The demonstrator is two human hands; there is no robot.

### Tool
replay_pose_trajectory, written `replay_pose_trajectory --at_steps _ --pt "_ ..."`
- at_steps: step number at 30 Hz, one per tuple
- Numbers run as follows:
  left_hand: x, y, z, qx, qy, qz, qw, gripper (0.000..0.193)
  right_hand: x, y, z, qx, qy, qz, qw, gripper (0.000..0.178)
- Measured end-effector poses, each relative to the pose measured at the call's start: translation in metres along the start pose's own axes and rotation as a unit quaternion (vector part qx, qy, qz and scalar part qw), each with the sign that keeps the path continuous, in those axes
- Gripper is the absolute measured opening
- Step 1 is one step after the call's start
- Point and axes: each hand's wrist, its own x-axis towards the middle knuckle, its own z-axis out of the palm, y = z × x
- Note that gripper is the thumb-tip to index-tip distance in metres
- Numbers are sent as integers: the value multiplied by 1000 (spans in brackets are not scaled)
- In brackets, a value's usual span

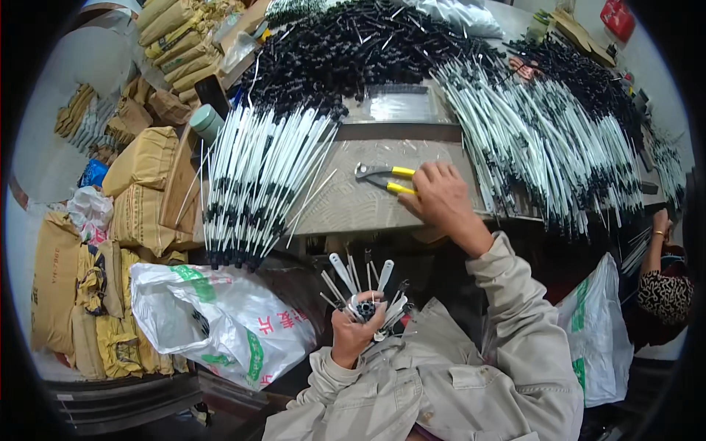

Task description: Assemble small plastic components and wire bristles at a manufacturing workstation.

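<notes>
Right, so a splayed bundle of thin rods (365,312) is being held near the lap in a closed left hand (351,331), and strays could be getting dropped if that fist is being loosened, while the nippers (379,176) on the table (346,209) are being covered at the handle ends by the right hand (441,195) (can't tell how tightly), so a wobbly lift could be caused by an off-centre hold. Material-wise, slim white sticks (265,158) with dark ends are being fanned out at left, smooth yellow grips are being shown on the metal nippers, and a bristly white heap (537,132) is being spread at right.
</notes>
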Motion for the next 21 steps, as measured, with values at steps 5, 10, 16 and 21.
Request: replay_pose_trajectory --at_steps 5,10,16,21 --pt "-2 -22 -22 85 -54 73 992 15 -7 -11 -25 322 -32 200 925 18" --pt "10 3 -33 1 -80 -56 995 38 -53 -54 -74 547 -141 49 824 14" --pt "19 -19 -49 40 -144 186 971 49 -69 -60 -74 99 -76 -130 984 36" --pt "8 -12 -46 85 -154 104 979 49 -75 -60 -65 -167 50 -253 952 35"
